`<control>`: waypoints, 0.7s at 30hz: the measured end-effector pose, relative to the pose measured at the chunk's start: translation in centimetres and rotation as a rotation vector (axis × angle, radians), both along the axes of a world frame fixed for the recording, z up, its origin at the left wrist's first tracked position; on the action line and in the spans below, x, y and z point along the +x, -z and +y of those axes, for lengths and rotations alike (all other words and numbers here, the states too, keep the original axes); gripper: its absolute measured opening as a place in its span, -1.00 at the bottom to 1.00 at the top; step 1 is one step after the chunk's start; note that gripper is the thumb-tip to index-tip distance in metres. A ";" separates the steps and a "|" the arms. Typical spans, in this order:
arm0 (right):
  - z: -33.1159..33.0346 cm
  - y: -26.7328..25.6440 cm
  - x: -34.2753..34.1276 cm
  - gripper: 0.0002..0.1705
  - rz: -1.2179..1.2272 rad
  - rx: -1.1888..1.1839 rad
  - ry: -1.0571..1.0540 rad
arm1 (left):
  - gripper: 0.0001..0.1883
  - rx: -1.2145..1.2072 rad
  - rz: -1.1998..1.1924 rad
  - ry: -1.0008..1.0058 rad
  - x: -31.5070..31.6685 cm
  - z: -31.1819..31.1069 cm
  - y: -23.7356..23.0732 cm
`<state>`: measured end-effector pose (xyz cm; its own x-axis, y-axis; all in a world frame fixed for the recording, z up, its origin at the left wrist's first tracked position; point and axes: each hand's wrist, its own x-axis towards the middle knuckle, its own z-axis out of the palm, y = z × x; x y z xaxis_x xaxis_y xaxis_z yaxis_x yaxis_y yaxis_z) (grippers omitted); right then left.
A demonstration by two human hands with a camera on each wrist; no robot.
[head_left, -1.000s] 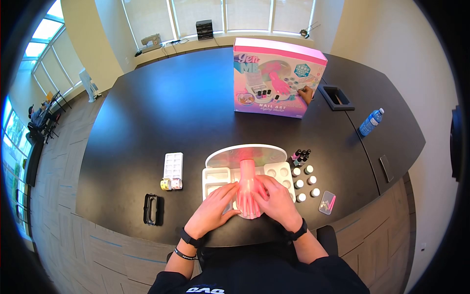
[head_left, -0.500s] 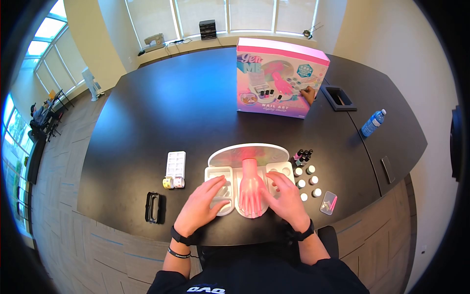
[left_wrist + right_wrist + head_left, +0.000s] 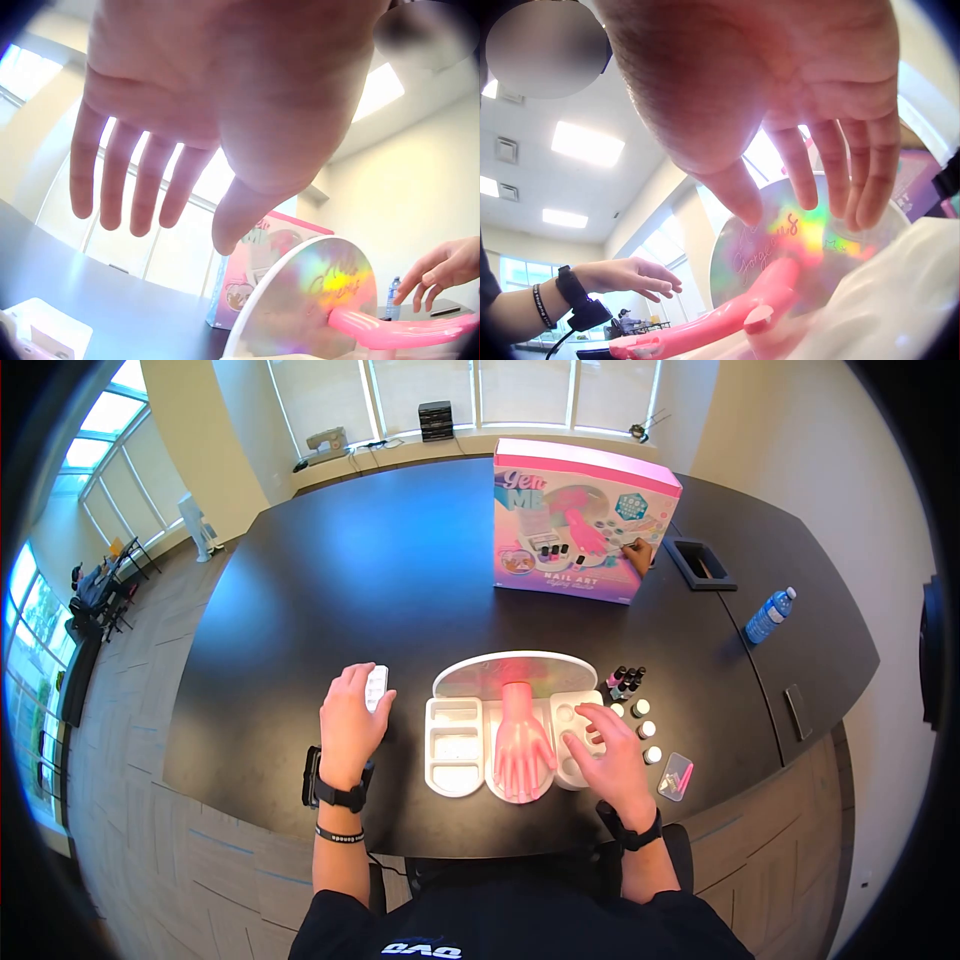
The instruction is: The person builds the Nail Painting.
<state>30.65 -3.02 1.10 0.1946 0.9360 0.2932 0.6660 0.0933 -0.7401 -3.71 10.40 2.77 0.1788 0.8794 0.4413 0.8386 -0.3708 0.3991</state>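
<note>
A pink plastic hand (image 3: 520,748) lies palm down on the middle of a white base, in front of a shiny upright half-round panel (image 3: 480,678). My right hand (image 3: 612,765) hovers over the base's right tray (image 3: 566,728), fingers relaxed and holding nothing. Off to the left, my left hand (image 3: 350,725) is above a small white compartment tray (image 3: 377,688) and covers part of it. In the left wrist view that hand (image 3: 217,97) has its fingers extended, with nothing held. The left tray section (image 3: 455,745) of the base is uncovered.
Behind stands a large pink box (image 3: 580,530). To the right are dark-capped polish bottles (image 3: 625,682), several white-capped pots (image 3: 646,729), a small clear tray with pink tools (image 3: 675,777) and a water bottle (image 3: 770,616). A black object (image 3: 311,775) sits by the left wrist.
Both hands have come away from the pink plastic hand. My left hand has moved left to the small compartment tray; my right hand has shifted right, over the right tray.
</note>
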 end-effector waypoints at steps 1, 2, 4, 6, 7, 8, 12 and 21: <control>0.0 0.1 0.2 -0.51 -0.007 0.017 0.006 | -0.51 -0.033 0.025 -0.052 -0.2 0.5 0.2; 0.0 0.1 0.3 -0.51 -0.013 0.033 0.011 | -0.45 -0.052 0.058 -0.078 -0.5 1.4 1.0; -0.1 -0.2 0.5 -0.51 -0.017 0.035 0.013 | -0.41 -0.095 0.092 -0.111 -0.8 2.8 1.9; -0.2 -0.2 0.6 -0.51 -0.020 0.037 0.014 | -0.36 -0.138 0.126 -0.145 -1.2 4.4 3.0; -0.2 -0.1 0.7 -0.50 -0.017 0.029 0.022 | -0.29 -0.208 0.182 -0.167 -1.4 5.3 3.7; -0.2 0.0 0.7 -0.50 -0.014 0.021 0.030 | -0.21 -0.278 0.237 -0.187 -1.4 6.1 3.9; -0.4 0.2 1.0 -0.51 -0.013 0.022 0.041 | -0.17 -0.431 0.329 -0.232 -1.3 8.7 4.2; -1.0 0.1 1.7 -0.54 -0.014 0.003 0.083 | -0.14 -0.696 0.493 -0.299 -1.1 11.3 4.9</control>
